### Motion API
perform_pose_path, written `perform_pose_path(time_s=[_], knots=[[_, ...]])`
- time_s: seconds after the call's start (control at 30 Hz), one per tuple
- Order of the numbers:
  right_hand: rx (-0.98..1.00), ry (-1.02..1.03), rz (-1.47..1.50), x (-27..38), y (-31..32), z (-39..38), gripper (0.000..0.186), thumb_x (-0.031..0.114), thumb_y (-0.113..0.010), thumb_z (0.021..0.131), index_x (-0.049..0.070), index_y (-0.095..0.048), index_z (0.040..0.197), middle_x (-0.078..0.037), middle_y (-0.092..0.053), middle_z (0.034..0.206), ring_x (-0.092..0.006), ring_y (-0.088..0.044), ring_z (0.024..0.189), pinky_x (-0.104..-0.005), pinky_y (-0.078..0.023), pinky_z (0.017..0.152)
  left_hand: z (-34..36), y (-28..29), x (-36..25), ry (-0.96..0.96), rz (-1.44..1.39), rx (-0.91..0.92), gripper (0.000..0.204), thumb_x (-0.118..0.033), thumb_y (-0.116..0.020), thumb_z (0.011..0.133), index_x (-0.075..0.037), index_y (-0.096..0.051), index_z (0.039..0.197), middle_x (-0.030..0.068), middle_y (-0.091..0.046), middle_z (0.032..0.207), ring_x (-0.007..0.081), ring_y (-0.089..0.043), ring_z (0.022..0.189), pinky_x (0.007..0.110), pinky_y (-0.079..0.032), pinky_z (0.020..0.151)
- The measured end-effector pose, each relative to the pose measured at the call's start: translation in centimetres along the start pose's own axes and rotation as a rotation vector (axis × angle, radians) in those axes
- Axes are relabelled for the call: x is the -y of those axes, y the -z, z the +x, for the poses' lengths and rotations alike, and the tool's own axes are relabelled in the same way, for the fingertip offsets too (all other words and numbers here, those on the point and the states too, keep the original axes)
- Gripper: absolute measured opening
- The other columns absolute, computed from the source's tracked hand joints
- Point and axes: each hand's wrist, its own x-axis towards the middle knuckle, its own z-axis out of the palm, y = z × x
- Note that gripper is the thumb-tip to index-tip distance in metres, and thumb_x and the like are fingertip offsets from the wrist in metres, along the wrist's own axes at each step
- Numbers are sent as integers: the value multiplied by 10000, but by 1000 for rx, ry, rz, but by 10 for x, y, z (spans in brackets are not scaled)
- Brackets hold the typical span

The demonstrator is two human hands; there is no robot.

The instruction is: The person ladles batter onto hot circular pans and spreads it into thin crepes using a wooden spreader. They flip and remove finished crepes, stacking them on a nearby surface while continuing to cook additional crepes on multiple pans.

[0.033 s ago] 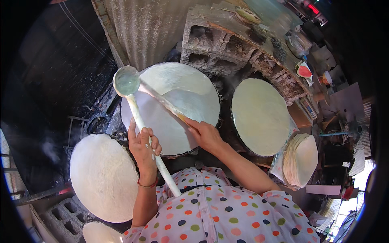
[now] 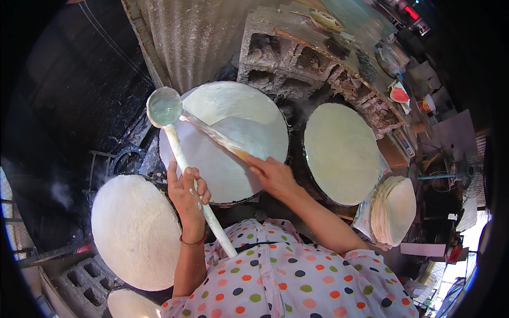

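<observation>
My left hand (image 2: 190,196) is closed around the white handle of a long ladle (image 2: 177,147), whose round bowl hangs over the left edge of the middle griddle. Pale, cloudy liquid fills part of that bowl. In my right hand (image 2: 275,179) is a batter-coated wooden spreader (image 2: 217,135), slanting up and left until its far end passes behind the ladle. A thin layer of white batter (image 2: 233,100) covers the big round middle griddle beneath both tools. A curved ridge and a smoother patch show in the batter near the spreader.
Other batter-covered round griddles stand at right (image 2: 342,153), at left (image 2: 137,233) and at lower left (image 2: 130,306). A stack of thin round sheets (image 2: 393,211) lies beside the right one. Behind are a concrete block wall (image 2: 302,58) and a corrugated metal sheet (image 2: 191,37).
My right hand and the spreader's near end have shifted slightly right and down. The ladle and my left hand have hardly moved.
</observation>
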Motion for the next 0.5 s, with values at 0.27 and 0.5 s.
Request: perform_pose_path(time_s=[0.27, 0.5], knots=[[26, -187, 559, -25, 16, 46, 313, 148, -556, 933, 81, -604, 1235, -118, -697, 1026, -115, -613, 876, -275, -488, 789, -6, 2, -13, 33, -13, -57, 395, -145, -462, 992, -53, -343, 1358, 21, -453, 807, 45, -392, 509, 186, -310, 367], [-86, 138, 62, -25, 14, 26, 318, 289, -572, 914, 233, -628, 1221, -173, -588, 755, -371, -604, 705, -465, -500, 664, -10, 14, -15, 24, -46, -105, 328, -143, -437, 1001, -51, -368, 1309, 18, -450, 797, 43, -377, 501, 181, -308, 364]])
